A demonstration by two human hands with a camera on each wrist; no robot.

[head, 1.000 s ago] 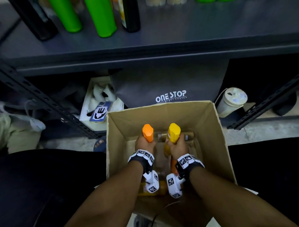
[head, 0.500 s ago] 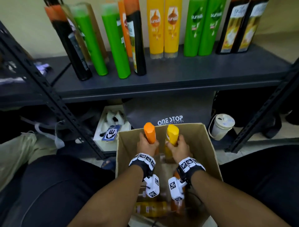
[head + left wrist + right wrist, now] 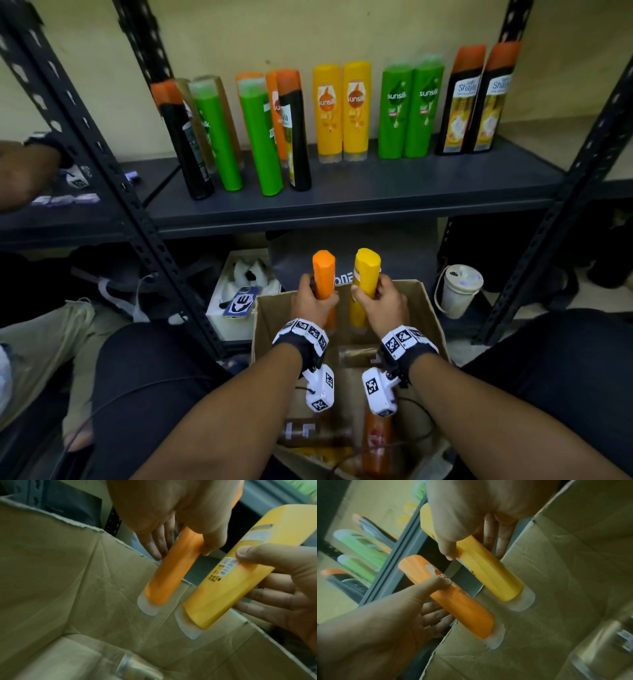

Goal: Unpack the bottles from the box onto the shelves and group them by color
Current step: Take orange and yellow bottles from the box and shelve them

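My left hand (image 3: 313, 303) grips an orange bottle (image 3: 323, 274) (image 3: 173, 572) (image 3: 462, 604) upright above the cardboard box (image 3: 419, 308). Beside it my right hand (image 3: 382, 303) grips a yellow bottle (image 3: 364, 274) (image 3: 240, 563) (image 3: 488, 572), cap end down. Both bottles' lower ends hang inside the box near its far wall. More amber and orange bottles (image 3: 376, 438) lie on the box floor. The dark shelf (image 3: 376, 192) ahead carries yellow bottles (image 3: 342, 109), green bottles (image 3: 409, 109), black bottles (image 3: 476, 99) and a mixed cluster (image 3: 236, 133) at the left.
Black perforated shelf posts (image 3: 113, 178) (image 3: 561, 205) slant on either side. Under the shelf sit a white box with a phone (image 3: 239, 303), a dark bag and a lidded white cup (image 3: 459, 289). Another person's arm (image 3: 24, 174) rests at far left. My knees flank the box.
Both hands have lifted the orange and yellow bottles up out of the box. My head has tilted up, bringing the shelf's bottles fully into view.
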